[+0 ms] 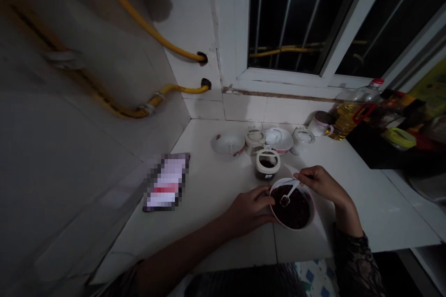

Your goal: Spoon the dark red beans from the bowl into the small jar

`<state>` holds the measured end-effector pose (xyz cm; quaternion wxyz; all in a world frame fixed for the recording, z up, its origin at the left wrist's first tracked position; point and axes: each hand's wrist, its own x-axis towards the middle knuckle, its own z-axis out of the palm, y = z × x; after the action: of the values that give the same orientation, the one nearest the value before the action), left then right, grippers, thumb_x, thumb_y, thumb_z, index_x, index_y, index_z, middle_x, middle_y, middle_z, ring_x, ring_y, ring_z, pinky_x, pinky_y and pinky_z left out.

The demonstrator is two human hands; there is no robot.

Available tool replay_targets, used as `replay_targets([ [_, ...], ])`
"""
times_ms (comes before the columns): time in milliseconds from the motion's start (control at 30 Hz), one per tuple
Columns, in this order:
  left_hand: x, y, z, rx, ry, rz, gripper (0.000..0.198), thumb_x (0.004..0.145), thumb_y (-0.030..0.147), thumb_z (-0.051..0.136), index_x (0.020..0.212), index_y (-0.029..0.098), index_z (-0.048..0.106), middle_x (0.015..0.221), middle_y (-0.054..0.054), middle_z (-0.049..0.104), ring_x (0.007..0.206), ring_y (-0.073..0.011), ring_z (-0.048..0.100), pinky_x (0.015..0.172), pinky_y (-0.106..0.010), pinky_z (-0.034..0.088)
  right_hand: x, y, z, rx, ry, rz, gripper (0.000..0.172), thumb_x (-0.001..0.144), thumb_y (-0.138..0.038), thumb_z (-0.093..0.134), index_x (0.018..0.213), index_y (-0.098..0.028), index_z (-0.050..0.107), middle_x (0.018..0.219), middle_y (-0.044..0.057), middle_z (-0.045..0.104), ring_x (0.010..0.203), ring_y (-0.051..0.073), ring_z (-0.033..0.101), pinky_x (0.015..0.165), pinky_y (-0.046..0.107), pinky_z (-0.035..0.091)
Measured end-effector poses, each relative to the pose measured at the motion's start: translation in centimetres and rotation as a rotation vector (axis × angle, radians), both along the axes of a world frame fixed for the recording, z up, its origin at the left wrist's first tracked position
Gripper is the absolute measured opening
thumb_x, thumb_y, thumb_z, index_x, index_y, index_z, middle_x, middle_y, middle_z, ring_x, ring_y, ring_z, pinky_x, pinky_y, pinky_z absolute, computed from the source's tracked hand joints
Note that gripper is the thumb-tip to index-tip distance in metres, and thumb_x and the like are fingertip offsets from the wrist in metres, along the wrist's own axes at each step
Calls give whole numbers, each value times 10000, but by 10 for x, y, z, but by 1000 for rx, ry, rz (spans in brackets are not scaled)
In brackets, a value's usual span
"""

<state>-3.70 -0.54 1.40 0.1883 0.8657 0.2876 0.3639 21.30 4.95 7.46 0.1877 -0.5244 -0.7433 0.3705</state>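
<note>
A white bowl [311,199] with a dark red mixture sits on the white counter [216,195] in front of me. My left hand [249,209] cups the bowl's left rim, fingers curled against it. My right hand [322,183] pinches the handle of a small white spoon [289,195], whose head rests in the mixture. Just behind the bowl stands a small open jar [267,164] with dark contents.
Further back stand a white bowl [229,143], two lidded jars [254,139] [302,138], another bowl [280,139], a cup [319,123] and an oil bottle [350,111]. A blurred packet [166,182] lies at the left. A dark stove [386,148] is at right.
</note>
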Motion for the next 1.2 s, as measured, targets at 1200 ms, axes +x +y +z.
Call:
replay_targets([
  [1200, 1, 0, -2, 30, -17, 7, 363, 862, 505, 564, 994, 170, 609, 1173, -127, 594, 915, -182, 661, 792, -275, 547, -46, 9, 9, 862, -219, -172, 456, 932, -458, 411, 661, -162, 628, 606, 72, 610, 553, 141, 511, 583, 258, 361],
])
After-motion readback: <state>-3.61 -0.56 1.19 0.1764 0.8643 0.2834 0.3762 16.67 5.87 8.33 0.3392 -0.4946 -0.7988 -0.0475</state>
